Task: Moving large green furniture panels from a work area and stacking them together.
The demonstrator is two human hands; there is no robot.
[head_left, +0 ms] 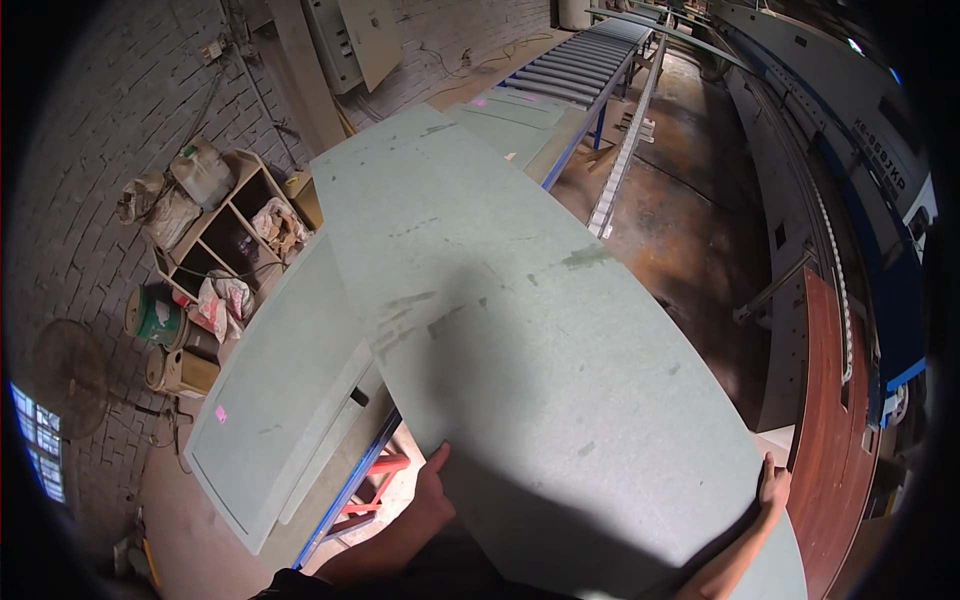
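A large grey-green board [540, 350] stretches from close to my body toward the far left, its face marked with dark scuffs and my shadow. My left hand [432, 492] grips its left edge, thumb on top and fingers hidden beneath. On the opposite edge my right hand [774, 485] is closed round the rim, fingertips partly hidden. The board's far part lies over other grey-green panels [290, 380], which rest on a blue-framed stand [350, 495]. One of these panels bears a small pink sticker [221, 414].
A roller conveyor [580, 65] runs away behind the panels. At right stand a long white and blue machine [840, 180] and reddish-brown boards [825, 430]. Along the left brick wall are a cubby shelf [230, 235] with bags, buckets [155, 315] and a fan [70, 375].
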